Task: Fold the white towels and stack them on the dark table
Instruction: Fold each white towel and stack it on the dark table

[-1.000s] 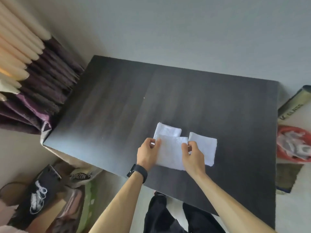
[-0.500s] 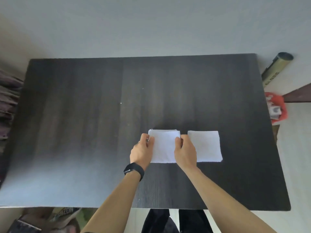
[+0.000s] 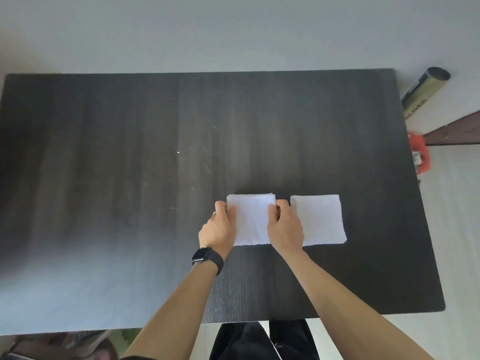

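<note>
A folded white towel (image 3: pixel 251 220) lies on top of a small stack of folded towels on the dark table (image 3: pixel 130 178), right of centre. My left hand (image 3: pixel 217 228) pinches its left edge, thumb on top. At its right edge my right hand (image 3: pixel 285 227) pinches it the same way. Just to the right, a second folded white towel (image 3: pixel 320 219) lies flat, with a narrow gap between the two. My right hand covers that towel's lower left corner.
A dark cardboard tube (image 3: pixel 423 93) leans against the wall beyond the table's right edge. An orange object (image 3: pixel 419 157) sits on the floor beside it. My legs (image 3: pixel 259 341) stand at the table's near edge. Clutter shows at the lower left corner.
The towel in my hands has been squared onto the stack below, which now barely shows. The camera swung from a slanted view to straight over the table. The right towel has not moved.
</note>
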Tool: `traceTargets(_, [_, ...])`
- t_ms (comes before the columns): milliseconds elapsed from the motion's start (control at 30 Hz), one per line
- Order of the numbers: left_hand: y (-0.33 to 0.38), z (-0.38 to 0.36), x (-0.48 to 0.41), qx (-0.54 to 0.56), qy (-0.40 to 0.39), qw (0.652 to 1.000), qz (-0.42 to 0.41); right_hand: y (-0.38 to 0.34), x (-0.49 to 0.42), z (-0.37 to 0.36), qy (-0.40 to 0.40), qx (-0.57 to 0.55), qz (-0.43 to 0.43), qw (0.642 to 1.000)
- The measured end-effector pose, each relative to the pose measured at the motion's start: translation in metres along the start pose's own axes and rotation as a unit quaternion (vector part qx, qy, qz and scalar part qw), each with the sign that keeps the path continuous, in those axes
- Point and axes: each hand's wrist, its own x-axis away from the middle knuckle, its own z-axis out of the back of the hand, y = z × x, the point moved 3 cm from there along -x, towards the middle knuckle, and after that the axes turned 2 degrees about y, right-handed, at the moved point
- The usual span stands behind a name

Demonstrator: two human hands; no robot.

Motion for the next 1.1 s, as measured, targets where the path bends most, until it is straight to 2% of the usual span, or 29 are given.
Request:
traceTargets(433, [-0.004,0.0,-0.008,0.033,0.001,0.999,-0.011,0.003,-0.005,-0.001,0.021,-0.001,-0.02,1.0])
traceTargets(733, [0.0,0.003,-0.013,0.027,-0.005,1.0,0.004,-0.004,-0.009,0.004,0.006,0.026,-0.043,0.999])
traceTargets(800, [0.0,0.004,-0.006,0.034,0.037,0.998,-0.031,-0.006,-0.001,0.009,0.024,0.023,-0.022,0.999])
traceTargets(900, [-0.003,-0.001,0.009,-0.023,0.149,0.97,-0.191,-0.003,0.021,0.011,0.063,0.013,0.037,0.997])
traceTargets(933, [-0.005,-0.005,0.012,-0.056,0.159,0.957,-0.236,-0.002,0.028,0.009,0.08,0.013,0.07,0.994])
traceTargets(1033, [-0.002,-0.017,0.012,-0.146,0.097,0.942,-0.288,-0.003,0.036,-0.004,0.101,0.056,0.175,0.978])
traceTargets(1100, [0.0,-0.022,0.005,-0.184,0.067,0.937,-0.29,-0.007,0.03,-0.017,0.074,0.119,0.214,0.967])
